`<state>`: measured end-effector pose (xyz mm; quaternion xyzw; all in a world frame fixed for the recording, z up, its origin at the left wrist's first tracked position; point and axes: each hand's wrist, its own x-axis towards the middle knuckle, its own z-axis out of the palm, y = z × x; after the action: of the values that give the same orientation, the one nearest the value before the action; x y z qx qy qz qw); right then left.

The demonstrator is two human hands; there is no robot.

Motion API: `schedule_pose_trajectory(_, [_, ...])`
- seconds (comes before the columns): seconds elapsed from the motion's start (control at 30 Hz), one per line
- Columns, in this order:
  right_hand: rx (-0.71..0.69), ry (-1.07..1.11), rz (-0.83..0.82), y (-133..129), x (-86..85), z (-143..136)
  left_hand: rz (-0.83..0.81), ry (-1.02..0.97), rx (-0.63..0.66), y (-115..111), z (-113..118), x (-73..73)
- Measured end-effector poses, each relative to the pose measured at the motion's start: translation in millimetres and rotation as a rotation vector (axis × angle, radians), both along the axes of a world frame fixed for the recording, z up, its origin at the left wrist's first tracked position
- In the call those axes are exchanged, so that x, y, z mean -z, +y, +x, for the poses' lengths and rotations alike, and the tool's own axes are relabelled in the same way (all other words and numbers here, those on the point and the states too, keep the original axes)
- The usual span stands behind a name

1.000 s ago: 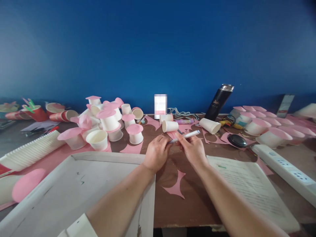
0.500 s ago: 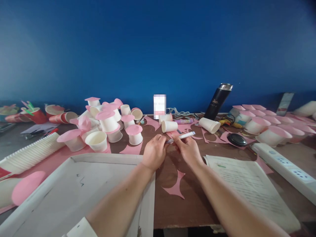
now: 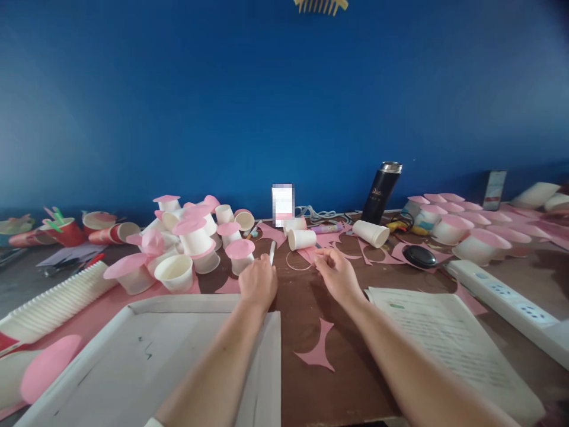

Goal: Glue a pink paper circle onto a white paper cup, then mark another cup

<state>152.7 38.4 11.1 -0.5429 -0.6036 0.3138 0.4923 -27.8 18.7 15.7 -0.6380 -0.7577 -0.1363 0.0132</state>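
Note:
My left hand [image 3: 258,280] is closed around a slim white pen [image 3: 272,251], whose upper end sticks up past the fingers. It is beside the right edge of the shallow white box lid [image 3: 178,356]. My right hand [image 3: 338,274] hovers over the brown table, its thumb and forefinger drawn together; whatever they may hold is too small to make out. Just beyond them lie a white paper cup [image 3: 302,239] on its side and a thin pale ring [image 3: 288,261]. A pink paper scrap [image 3: 320,350] rests on the table between my forearms.
Cups topped with pink paper discs crowd the left [image 3: 240,250] and right [image 3: 482,243]. A cup stack [image 3: 57,302] lies far left. Printed sheets [image 3: 435,344], a power strip [image 3: 511,302], a round black object [image 3: 418,255] and a black bottle [image 3: 381,193] occupy the right. A blue wall rises behind.
My hands have moved apart. The pen, held between both hands before, is now upright in my left hand only. The view has tilted up, showing a yellow comb-like shape at the top.

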Motion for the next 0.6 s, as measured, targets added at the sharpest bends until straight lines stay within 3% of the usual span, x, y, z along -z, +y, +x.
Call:
schedule_pose_trajectory(0.1, [0.034, -0.045, 0.037, -1, -0.6, 0, 0.065, 0.066, 0.021, 0, 0, 1.1])
schedule_pose_trajectory(0.2, [0.022, -0.051, 0.057, 0, -0.2, 1, 0.252, 0.103, 0.101, 0, 2, 2.3])
schedule_pose_trajectory(0.33, [0.01, -0.015, 0.073, 3, 3.5, 2, 0.381, 0.005, 0.208, 0, 8, 4.3])
schedule_pose_trajectory(0.5, [0.026, 0.001, 0.102, 8, 8.0, 3, 0.266, -0.219, 0.246, 21, 19, -5.3])
schedule_pose_trajectory(0.6, [0.054, 0.017, 0.119, 10, 7.3, 4, 0.128, -0.372, 0.115, 46, 30, -16.3])
